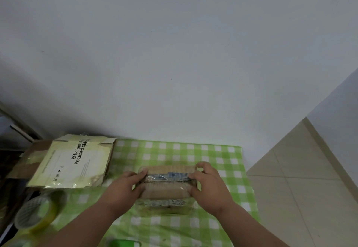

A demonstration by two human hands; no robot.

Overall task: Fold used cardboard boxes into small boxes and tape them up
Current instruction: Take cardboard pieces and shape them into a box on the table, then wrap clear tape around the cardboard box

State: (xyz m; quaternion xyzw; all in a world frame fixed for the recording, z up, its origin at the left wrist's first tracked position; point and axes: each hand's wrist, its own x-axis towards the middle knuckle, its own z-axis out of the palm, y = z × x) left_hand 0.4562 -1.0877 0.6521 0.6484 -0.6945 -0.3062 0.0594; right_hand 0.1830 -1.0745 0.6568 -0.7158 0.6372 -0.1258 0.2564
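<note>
small taped cardboard box point(165, 187), flattened box point(71, 161), tape roll point(36, 213)

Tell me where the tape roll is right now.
In the head view, the tape roll lies at the table's near left corner, just below the flattened printed box.

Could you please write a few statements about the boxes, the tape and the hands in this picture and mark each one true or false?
1. Both hands grip the small cardboard box, the left hand at its left end and the right hand at its right end. True.
2. The tape roll sits on top of the small box. False: it lies at the table's near left, apart from the box.
3. A flattened printed box lies left of the small box. True.
4. The tablecloth is plain red. False: it is green and white checked.
</note>
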